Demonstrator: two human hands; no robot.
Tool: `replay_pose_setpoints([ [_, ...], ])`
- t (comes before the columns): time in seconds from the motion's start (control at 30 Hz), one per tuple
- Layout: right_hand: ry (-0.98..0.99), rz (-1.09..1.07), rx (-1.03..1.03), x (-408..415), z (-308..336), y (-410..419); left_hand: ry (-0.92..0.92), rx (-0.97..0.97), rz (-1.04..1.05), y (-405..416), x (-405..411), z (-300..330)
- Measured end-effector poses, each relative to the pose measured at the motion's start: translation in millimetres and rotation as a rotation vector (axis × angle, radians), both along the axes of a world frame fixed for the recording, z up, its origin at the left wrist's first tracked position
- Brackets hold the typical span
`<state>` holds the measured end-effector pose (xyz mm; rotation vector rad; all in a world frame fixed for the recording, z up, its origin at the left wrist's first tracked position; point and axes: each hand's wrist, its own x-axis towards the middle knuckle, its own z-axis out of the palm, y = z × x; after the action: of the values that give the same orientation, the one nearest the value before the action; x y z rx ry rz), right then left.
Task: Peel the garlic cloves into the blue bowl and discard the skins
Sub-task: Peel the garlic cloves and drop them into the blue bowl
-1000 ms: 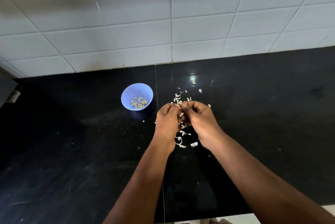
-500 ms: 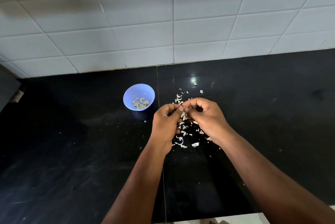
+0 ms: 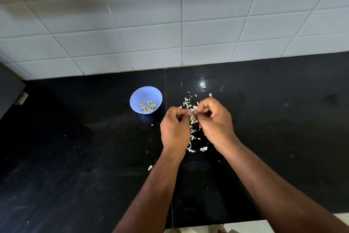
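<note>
We saw a black counter (image 3: pixel 75 157). On it stood a blue bowl (image 3: pixel 146 100); skins (image 3: pixel 192 119) lay scattered beside it.

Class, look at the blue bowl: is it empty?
No: the bowl holds several pale peeled cloves lying at its bottom.

No readable text, labels or numbers anywhere.
</note>
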<state>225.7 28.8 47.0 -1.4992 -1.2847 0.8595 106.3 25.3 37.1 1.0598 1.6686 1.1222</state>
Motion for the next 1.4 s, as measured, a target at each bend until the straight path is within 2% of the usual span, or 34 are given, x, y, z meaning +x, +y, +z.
replay_pose_setpoints([
  [0.13, 0.007, 0.018, 0.013, 2.0, 0.8, 2.0, -0.307, -0.097, 0.180, 3.3, -3.7, -1.5],
  [0.27, -0.042, 0.088, -0.068, 11.3, 1.1, 5.8, -0.474, -0.103, 0.139, 4.0, -11.8, -0.3],
  [0.37, -0.151, 0.103, -0.116, 15.0, 1.3, 7.4, -0.525, -0.096, 0.102, 3.6, -10.2, 0.8],
  [0.47, -0.256, 0.098, -0.067, 14.0, 0.9, 9.1, -0.525, -0.095, 0.087, 4.3, -11.0, -0.1],
  [0.63, -0.226, 0.238, -0.026, 6.6, 4.6, 7.8, -0.585, -0.113, 0.027, 2.6, -14.8, 2.4],
  [0.7, -0.242, 0.223, -0.010, 4.5, 3.4, 7.7, -0.606, -0.132, -0.005, 1.9, -15.8, 3.8],
  [0.8, -0.242, 0.151, 0.009, 5.1, 1.7, 7.8, -0.451, -0.134, 0.006, 3.5, -15.7, 2.4],
  [0.87, -0.331, 0.137, 0.033, 5.5, 0.3, 6.6, -0.267, -0.110, 0.021, 4.7, -13.4, 0.6],
  [0.93, -0.419, 0.121, 0.072, 5.0, -1.2, 7.0, -0.167, -0.086, 0.070, 4.8, -10.6, 0.1],
  [1.07, -0.420, 0.134, 0.036, 4.9, -2.6, 11.0, -0.210, -0.065, 0.180, 5.6, -14.8, 2.4],
  [1.23, -0.348, 0.203, -0.043, 0.5, -1.9, 16.8, -0.164, -0.191, -0.033, 4.2, -22.2, 2.6],
  [1.4, -0.343, 0.257, -0.038, -6.8, -0.2, 20.5, -0.123, -0.173, -0.020, -0.8, -28.1, -0.1],
])
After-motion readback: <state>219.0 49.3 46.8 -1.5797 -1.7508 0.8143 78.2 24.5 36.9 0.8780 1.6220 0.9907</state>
